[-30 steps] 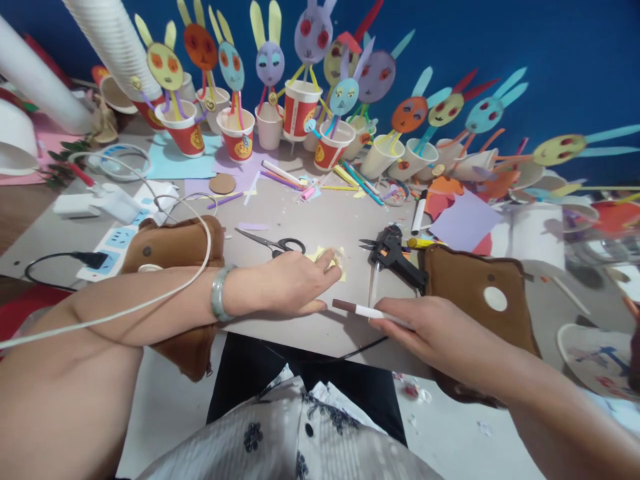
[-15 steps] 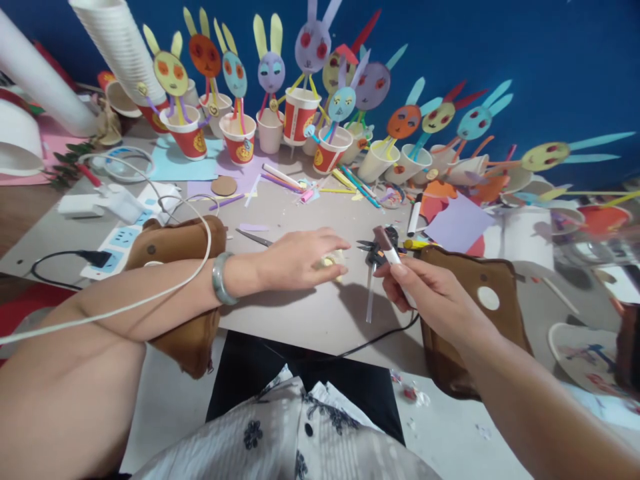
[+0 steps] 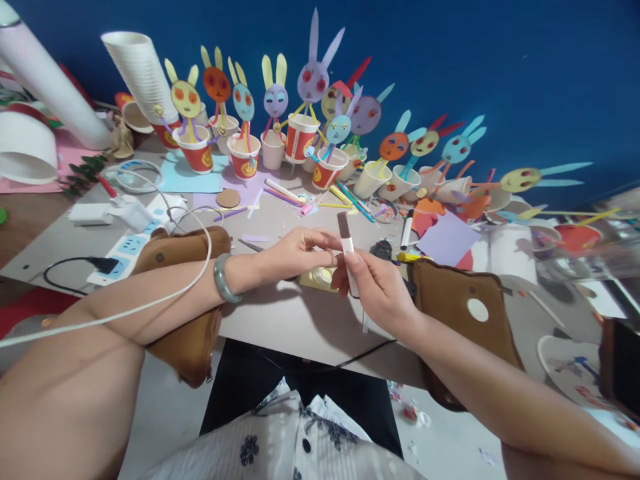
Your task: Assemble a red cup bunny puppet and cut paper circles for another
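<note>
Holding a marker (image 3: 347, 257) upright in my right hand (image 3: 376, 293), brown cap end up, white barrel closed in the grip of fingers and thumb. My left hand (image 3: 295, 252) has come in beside it; its fingertips (image 3: 327, 241) sit just beside the cap, pinched but, as far as I can tell, not holding anything. The marker is above the near middle of the table (image 3: 295, 320), over a pale yellow paper piece (image 3: 317, 277) that lies flat.

Progress, as judged: the cap looks on, and I see no fresh marks on the yellow piece, so any drawing is not begun. A row of finished paper rabbits (image 3: 310, 87) in paper cups (image 3: 300, 137) stands along the far edge, so much of the batch looks done.

Materials: marker smooth plastic, cylindrical. Yellow piece thin card, roundish outline inside a rough cut. Rabbits are flat card discs with long ears, straws for limbs. Tall stack of white cups (image 3: 143, 73) at far left, ribbed rims. Two brown soft pads (image 3: 467, 300) under my forearms, suede-like. Jade-coloured bangle (image 3: 221, 279) on left wrist, glossy. White cable (image 3: 150, 300) drapes across left arm. Black glue gun (image 3: 385, 250) mostly hidden behind right hand.
</note>
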Motion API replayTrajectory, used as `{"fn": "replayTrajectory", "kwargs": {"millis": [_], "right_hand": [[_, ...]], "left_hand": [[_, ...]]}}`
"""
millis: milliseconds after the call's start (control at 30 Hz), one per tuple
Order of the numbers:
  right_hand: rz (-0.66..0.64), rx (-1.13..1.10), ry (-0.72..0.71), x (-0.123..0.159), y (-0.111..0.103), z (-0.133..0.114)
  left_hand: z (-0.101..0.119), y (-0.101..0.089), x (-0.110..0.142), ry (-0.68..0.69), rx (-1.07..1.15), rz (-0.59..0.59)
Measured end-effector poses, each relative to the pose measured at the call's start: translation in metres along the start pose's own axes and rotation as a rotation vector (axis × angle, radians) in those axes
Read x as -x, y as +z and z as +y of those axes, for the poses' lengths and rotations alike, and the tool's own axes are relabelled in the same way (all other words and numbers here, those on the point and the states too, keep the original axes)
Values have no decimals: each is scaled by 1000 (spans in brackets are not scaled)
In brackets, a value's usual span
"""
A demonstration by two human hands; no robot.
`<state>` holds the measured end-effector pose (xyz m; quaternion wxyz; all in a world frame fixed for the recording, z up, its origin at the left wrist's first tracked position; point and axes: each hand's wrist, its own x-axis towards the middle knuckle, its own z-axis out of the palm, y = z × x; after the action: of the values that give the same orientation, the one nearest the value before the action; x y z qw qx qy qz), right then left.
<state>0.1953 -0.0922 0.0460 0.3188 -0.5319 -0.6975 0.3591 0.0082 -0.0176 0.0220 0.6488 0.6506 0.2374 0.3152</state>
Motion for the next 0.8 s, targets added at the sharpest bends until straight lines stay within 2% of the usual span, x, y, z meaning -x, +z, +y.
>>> {"fn": "replayTrajectory", "kwargs": {"millis": [167, 233, 267, 333, 367, 467, 567, 633, 700, 800], "right_hand": [[-4, -61, 50, -8, 3, 3], [-48, -53, 47, -13, -2, 3], [-76, -21, 40, -17, -6, 3], [-80, 101, 16, -24, -17, 0], [-36, 165, -2, -27, -23, -1], [136, 275, -58, -40, -37, -7], [137, 312, -82, -52, -38, -13], [111, 300, -82, -58, -34, -14], [93, 242, -85, -60, -30, -15], [78, 133, -101, -58, -27, -14]], "left_hand": [[4, 1, 1, 1, 97, -66], [1, 1, -1, 6, 120, -29], [-1, 0, -3, 33, 109, 26], [-7, -1, -6, 131, 26, 161], [-9, -1, -7, 172, -34, 216], [-12, -2, -7, 227, -269, 242], [-9, -3, -3, 292, -506, 248], [-7, -3, -2, 314, -567, 265], [-7, -4, -2, 319, -533, 272], [-6, -4, -4, 309, -354, 235]]}}
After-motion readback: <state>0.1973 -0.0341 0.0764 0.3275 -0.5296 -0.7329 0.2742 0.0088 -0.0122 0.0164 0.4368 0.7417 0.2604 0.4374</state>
